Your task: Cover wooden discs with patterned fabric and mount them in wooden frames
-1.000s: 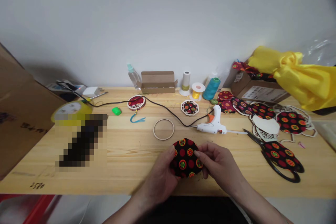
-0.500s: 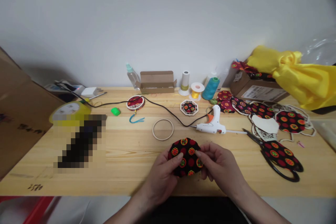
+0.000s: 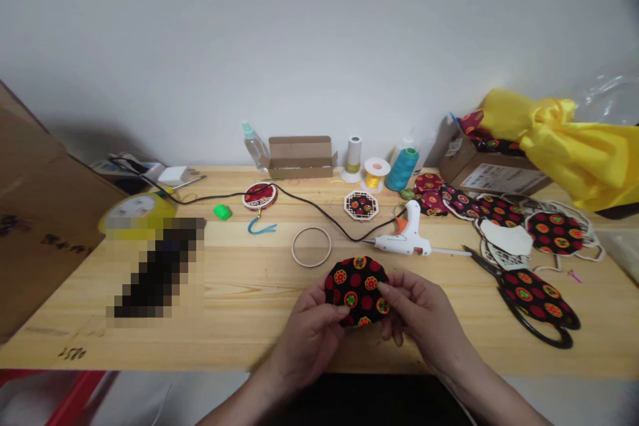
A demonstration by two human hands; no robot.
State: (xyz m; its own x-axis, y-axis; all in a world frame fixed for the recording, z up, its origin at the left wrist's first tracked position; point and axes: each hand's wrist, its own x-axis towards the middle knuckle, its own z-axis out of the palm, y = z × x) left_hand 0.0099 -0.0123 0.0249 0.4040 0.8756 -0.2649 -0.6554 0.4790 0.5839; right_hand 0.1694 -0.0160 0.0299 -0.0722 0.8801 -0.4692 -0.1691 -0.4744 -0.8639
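Observation:
Between my two hands is a round, fabric-covered disc [image 3: 360, 291], black with red dots and orange and green flowers. My left hand [image 3: 314, 319] pinches its left edge, thumb on top of the cloth. On the opposite edge, my right hand [image 3: 419, 309] grips with the thumb over the rim and the fingers underneath. The disc is held above the table near its front edge. Just beyond it lies a thin pale hoop [image 3: 311, 247]. A white glue gun [image 3: 407, 239] with a glue stick in it rests to the right of the hoop.
Black scissors [image 3: 504, 286] lie at right beside patterned fabric pieces [image 3: 554, 233]. Thread spools [image 3: 402, 170], an octagonal framed piece [image 3: 361, 205] and a small open carton [image 3: 300, 158] stand behind. A black cord [image 3: 319, 208] crosses the table. Yellow tape [image 3: 137, 210] sits left.
The disc has been turned and tilted a little in my hands, with its flowers shifted and its top edge slightly higher. Both hands keep their hold.

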